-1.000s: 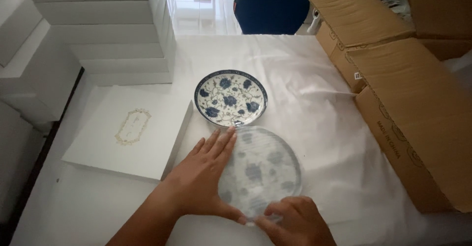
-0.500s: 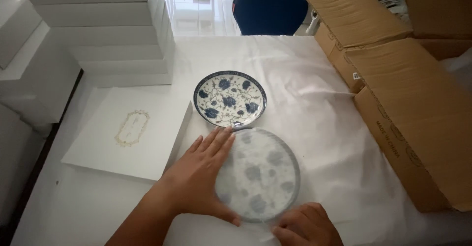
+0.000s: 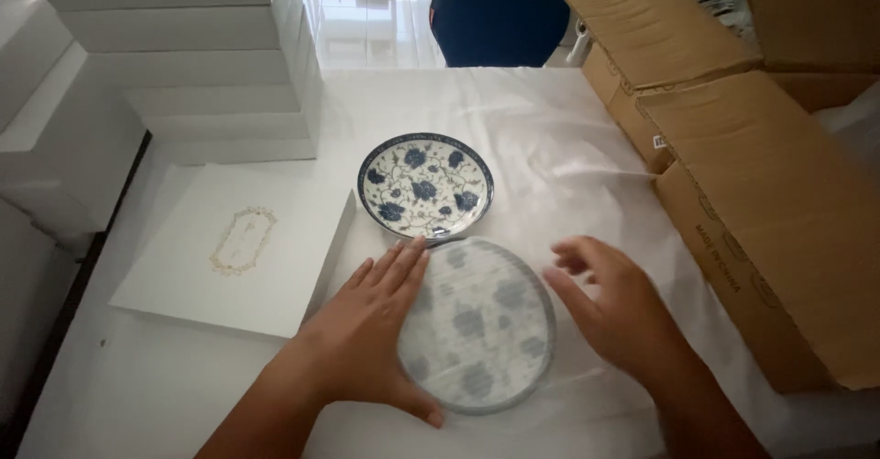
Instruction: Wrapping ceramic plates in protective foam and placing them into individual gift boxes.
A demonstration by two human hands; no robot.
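Hands both over the near part of the surface [image 3: 229,395], which is draped in white sheeting. Left hand [image 3: 371,331] lies flat, palm down, fingers straight and together, pointing away from the person; fingers and thumb rest on the left edge of a wrapped plate [image 3: 481,326]. No grip: it presses or steadies only. Right hand [image 3: 610,308] is open, fingers loosely spread and a little curled, blurred, just right of the wrapped plate; whether it touches plate or sheeting cannot be told. It holds nothing.

Wrapped plate: round, blue flower pattern showing dimly through a thin white foam sheet, lying flat between the two hands. Just beyond it, rims touching or nearly so, a second plate [image 3: 425,185], uncovered, white with blue flowers and a dark blue rim, face up.

Left of the plates: flat white gift box [image 3: 238,243] with a gold ornamental frame on its lid, closed. Behind it, a stack of plain white boxes [image 3: 174,46]. Right side: open brown cardboard cartons [image 3: 761,202], flaps up, standing close by the right hand; contents mostly hidden. Far edge: dark blue chair back [image 3: 500,14].
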